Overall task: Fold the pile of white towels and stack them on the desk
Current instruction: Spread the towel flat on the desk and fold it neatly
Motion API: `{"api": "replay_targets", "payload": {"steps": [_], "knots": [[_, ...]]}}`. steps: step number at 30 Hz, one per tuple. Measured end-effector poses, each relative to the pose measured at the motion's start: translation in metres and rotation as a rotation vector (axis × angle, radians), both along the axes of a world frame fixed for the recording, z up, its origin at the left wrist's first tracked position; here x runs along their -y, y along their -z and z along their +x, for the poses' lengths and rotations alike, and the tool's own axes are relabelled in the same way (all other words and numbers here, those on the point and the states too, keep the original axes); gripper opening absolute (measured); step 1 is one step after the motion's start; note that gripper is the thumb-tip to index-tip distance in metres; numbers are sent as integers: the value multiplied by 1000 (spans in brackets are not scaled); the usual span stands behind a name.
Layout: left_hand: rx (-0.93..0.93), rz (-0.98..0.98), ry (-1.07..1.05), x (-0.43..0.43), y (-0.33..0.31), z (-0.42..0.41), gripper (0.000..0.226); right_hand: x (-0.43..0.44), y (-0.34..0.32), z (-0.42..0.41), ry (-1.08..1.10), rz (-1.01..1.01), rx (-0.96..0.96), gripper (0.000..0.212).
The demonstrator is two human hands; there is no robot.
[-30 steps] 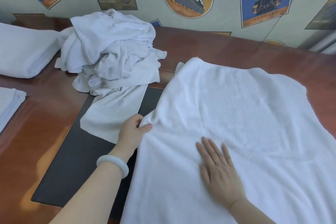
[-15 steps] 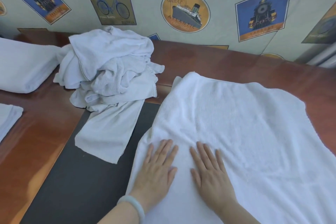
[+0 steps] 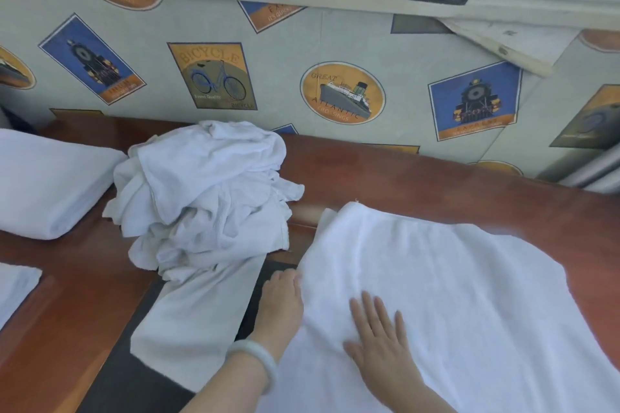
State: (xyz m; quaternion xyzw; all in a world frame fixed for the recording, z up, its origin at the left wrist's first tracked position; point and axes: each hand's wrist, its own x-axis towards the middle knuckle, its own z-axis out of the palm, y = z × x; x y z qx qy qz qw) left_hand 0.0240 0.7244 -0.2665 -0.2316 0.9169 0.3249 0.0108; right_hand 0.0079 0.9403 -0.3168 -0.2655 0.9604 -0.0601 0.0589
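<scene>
White terry filled most of the near right: one towel (image 3: 453, 295) lay spread open and mostly flat on the red-brown wooden surface (image 3: 436, 178). Its left part lay over a dark mat (image 3: 120, 392), w/ soft ripples through the middle, a wavy far edge and the far-left corner doubled back a little. R hand (image 3: 379, 342) lay palm-down on the towel near its left side, fingers (image 3: 377, 312) straight and fanned apart, pressing the nap. L hand (image 3: 281, 302), w/ a pale bangle (image 3: 255, 359) on the wrist, sat right at the towel's left edge over the mat. It was knuckles-up, fingers (image 3: 285, 278) bent and close together, tips at the hem. Couldn't tell if they pinched the cloth or only touched it. Left of the spread towel, near but apart, sat the pile (image 3: 208, 194) of unfolded white towels, crumpled and heaped. One piece trailed flat from its base toward the camera across the mat, just beside the L hand. Further left a thick folded stack (image 3: 50, 184) lay just beside the pile. Another folded piece (image 3: 15, 285) showed at the frame's left edge, closer in. Behind the surface ran a pale wall (image 3: 396, 43) w/ bicycle, ship and train poster prints.
</scene>
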Motion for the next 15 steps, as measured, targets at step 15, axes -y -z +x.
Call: {"api": "replay_targets", "payload": {"steps": [15], "knots": [[40,531,110,22,-7,-130,30,39,-26,-82,239,-543,339,39]]}}
